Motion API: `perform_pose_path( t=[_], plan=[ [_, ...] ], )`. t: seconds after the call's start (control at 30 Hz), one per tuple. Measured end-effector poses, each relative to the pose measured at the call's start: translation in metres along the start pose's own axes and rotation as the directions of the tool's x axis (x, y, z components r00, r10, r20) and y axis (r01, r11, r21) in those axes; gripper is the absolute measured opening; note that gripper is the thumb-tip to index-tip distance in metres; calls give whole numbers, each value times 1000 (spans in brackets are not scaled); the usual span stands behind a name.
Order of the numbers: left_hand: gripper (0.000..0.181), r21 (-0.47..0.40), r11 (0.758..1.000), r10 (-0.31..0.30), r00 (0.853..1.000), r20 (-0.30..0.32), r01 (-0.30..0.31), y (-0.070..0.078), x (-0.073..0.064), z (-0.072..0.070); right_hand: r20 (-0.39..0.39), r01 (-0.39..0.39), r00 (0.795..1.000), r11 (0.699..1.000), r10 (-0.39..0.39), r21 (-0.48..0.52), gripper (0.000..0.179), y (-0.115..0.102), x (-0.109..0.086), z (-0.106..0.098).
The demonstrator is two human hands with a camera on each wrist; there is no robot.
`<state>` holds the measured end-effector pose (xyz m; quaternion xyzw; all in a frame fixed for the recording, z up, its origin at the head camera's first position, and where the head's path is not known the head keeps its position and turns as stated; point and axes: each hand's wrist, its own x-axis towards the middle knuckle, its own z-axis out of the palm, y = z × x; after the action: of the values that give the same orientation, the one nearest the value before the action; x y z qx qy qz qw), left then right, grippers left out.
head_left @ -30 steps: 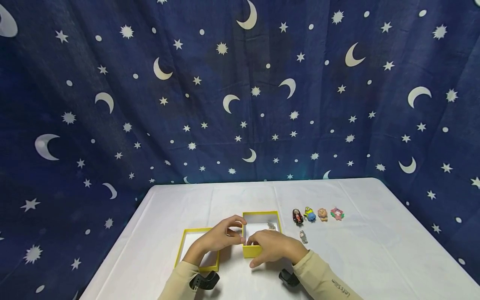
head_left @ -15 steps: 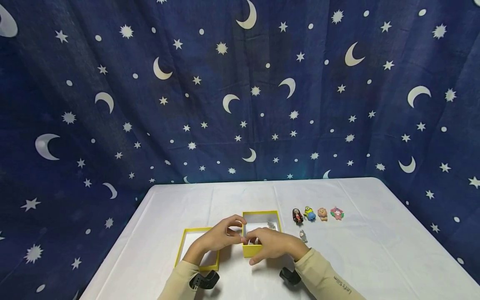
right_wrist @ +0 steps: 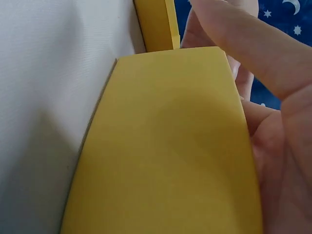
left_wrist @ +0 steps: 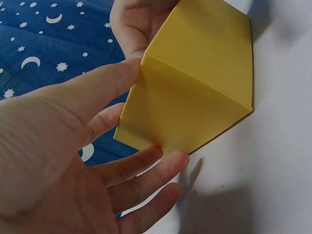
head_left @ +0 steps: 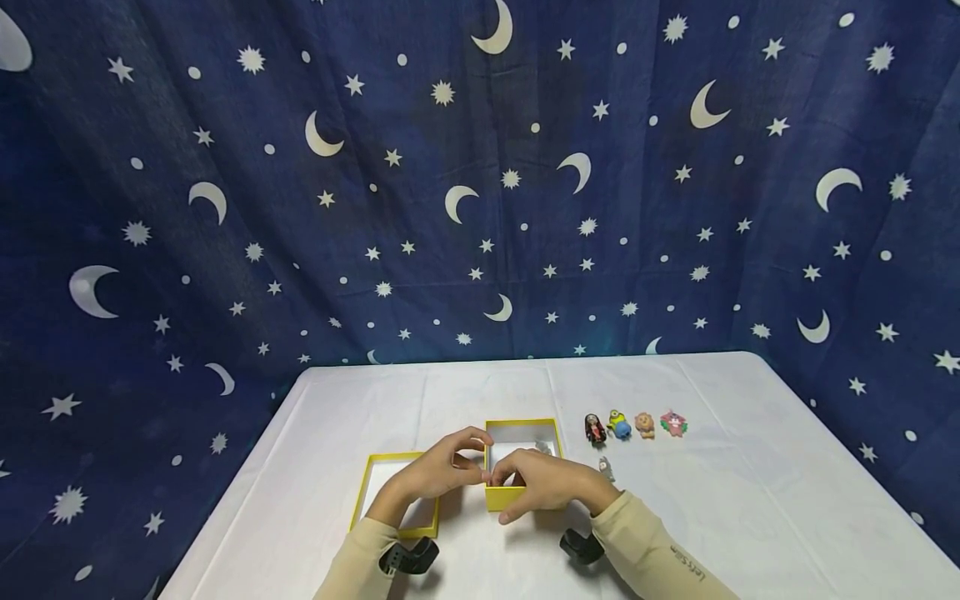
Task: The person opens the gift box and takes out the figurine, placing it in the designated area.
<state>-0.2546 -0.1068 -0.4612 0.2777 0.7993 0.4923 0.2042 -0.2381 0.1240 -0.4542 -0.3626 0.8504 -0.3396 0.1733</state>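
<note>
A yellow box with white inside stands on the table before me. My left hand holds its left wall; in the left wrist view the thumb lies at the top corner and fingertips press the yellow side. My right hand reaches over the near wall, its bent fingers inside the box and its thumb outside, above the table. Whether those fingers hold something I cannot tell. A small grey figurine lies at the back right inside the box. Another grey figurine is on the table, just right of the box.
The yellow-rimmed lid lies hollow side up at the left, partly under my left arm. Back right stand a dark-robed figurine, a Minion figurine, a lion figurine and a pink figurine. A starry curtain hangs behind.
My right hand's fingers have shifted slightly leftward inside the box, closer to the left hand. The left hand, box, lid and figurines on the table stay where they were.
</note>
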Motion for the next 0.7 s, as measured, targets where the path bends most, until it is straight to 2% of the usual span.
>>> perform_pose_path(
  t=[0.17,0.37,0.7],
  plan=[
    [45,-1,1000,-7,1000,0,7,1,0,0,14,62,998,995,-64,82,26,3,-1,-5],
    [46,-4,1000,-16,1000,-2,16,1,0,0,20,130,991,974,-136,185,25,6,-3,-10],
    [43,-2,1000,-15,1000,-15,15,1,-1,0,-89,110,992,958,-90,266,22,8,-14,-21]
  ],
)
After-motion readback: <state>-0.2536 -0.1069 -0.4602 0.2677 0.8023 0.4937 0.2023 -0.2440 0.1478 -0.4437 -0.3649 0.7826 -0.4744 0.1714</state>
